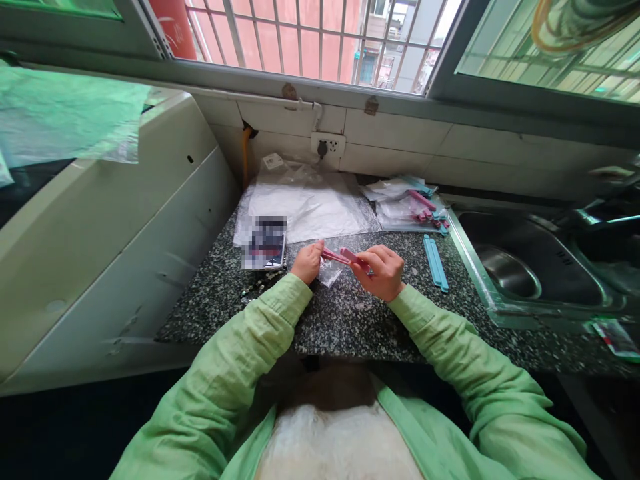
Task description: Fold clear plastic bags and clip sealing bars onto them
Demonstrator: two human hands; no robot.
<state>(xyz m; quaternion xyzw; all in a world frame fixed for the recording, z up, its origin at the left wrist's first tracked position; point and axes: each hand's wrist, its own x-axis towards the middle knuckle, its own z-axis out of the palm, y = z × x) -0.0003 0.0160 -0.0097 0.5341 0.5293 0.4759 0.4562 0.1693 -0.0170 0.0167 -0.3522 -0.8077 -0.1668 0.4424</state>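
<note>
Over the dark speckled counter, my left hand [307, 262] pinches one end of a pink bag sealing clip [334, 255]. My right hand [381, 271] is closed around the pink plastic at its other end; whether there are one or two clips between the hands I cannot tell. Just below the pink clip lies a small clear plastic bag [330, 273], partly hidden by it. Two light blue bag clips [435, 263] lie side by side to the right of my right hand.
Behind my hands, a large clear plastic bag [320, 203] lies flat, with a phone [273, 243] at its front left. Packed pink and blue clips [413, 203] lie farther right. A steel sink [480, 293] borders the right; a pale appliance [145, 233] stands left.
</note>
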